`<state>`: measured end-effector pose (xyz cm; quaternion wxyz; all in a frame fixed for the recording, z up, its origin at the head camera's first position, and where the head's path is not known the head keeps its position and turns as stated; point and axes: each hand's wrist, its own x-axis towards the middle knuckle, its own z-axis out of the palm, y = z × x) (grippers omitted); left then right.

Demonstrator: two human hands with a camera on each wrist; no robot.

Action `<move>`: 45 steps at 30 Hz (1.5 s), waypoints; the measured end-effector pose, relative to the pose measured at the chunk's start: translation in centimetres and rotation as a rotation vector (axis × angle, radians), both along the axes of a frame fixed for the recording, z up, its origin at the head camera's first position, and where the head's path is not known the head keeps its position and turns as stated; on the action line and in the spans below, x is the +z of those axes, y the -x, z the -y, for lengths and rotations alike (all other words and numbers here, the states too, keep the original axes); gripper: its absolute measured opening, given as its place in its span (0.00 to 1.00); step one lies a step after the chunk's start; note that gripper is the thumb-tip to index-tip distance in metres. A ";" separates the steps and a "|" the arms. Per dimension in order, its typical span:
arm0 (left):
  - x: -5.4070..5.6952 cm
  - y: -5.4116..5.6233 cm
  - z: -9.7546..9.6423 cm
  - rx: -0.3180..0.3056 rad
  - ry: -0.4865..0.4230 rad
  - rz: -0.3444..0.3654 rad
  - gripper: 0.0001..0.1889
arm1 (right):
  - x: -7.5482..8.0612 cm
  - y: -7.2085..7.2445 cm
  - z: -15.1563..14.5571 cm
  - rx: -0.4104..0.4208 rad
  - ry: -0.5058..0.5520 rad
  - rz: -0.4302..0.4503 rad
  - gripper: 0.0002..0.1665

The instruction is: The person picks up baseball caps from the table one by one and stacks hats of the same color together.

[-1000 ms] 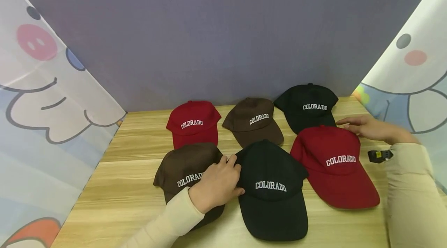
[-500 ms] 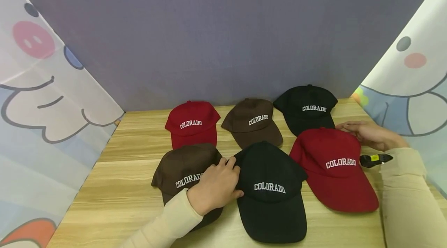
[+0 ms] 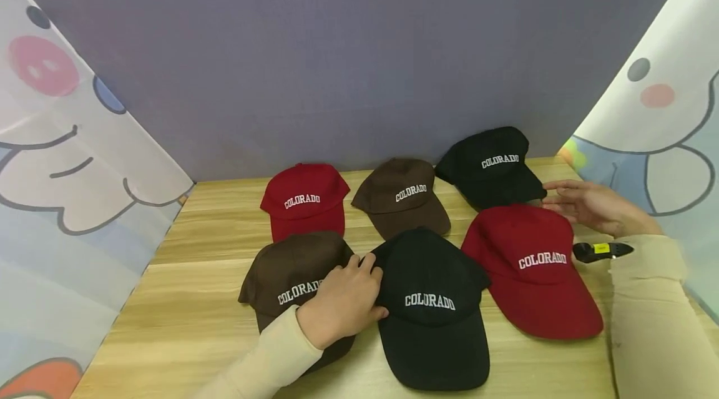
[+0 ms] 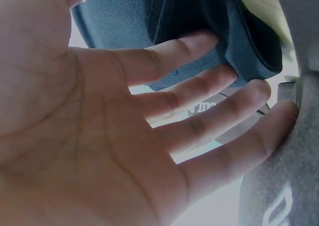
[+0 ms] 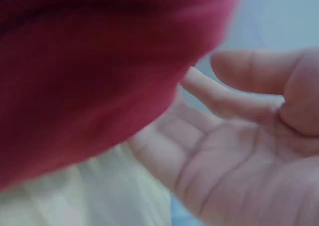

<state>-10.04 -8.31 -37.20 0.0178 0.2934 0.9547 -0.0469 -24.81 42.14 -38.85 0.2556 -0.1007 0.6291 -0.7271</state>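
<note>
Two rows of baseball caps lettered COLORADO lie on the table. In the head view my left hand (image 3: 344,299) lies over the front brown cap (image 3: 286,268), its fingertips at the left edge of the front black cap (image 3: 432,349). The left wrist view shows those fingers (image 4: 219,111) extended against dark fabric. My right hand (image 3: 598,206) reaches behind the front red cap (image 3: 545,299), fingertips at the brim of the back black cap (image 3: 489,168). In the right wrist view the red cap hides part of the right fingers (image 5: 169,136); the thumb stands apart.
A back red cap (image 3: 306,196) and a back brown cap (image 3: 401,196) complete the far row. Behind them rises a grey panel (image 3: 337,62). Cartoon-printed curtains (image 3: 45,155) flank the wooden table (image 3: 185,249). A small black device (image 3: 601,251) shows at the right wrist.
The back black cap has turned and shifted slightly, its brim now pointing more to the right, at my right fingertips. My left hand stays over the brown cap.
</note>
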 end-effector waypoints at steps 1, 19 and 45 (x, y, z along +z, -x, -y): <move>0.0 -0.1 0.1 0.003 0.003 0.005 0.30 | 0.1 -0.1 0.1 -0.013 0.069 -0.001 0.29; -0.1 -0.1 0.0 0.016 0.014 0.007 0.30 | 3.5 -0.5 5.3 -0.396 -0.941 -0.574 0.25; 1.0 -0.5 0.3 -0.032 -0.057 0.055 0.43 | 3.8 -0.6 7.5 -0.472 -1.186 -1.139 0.06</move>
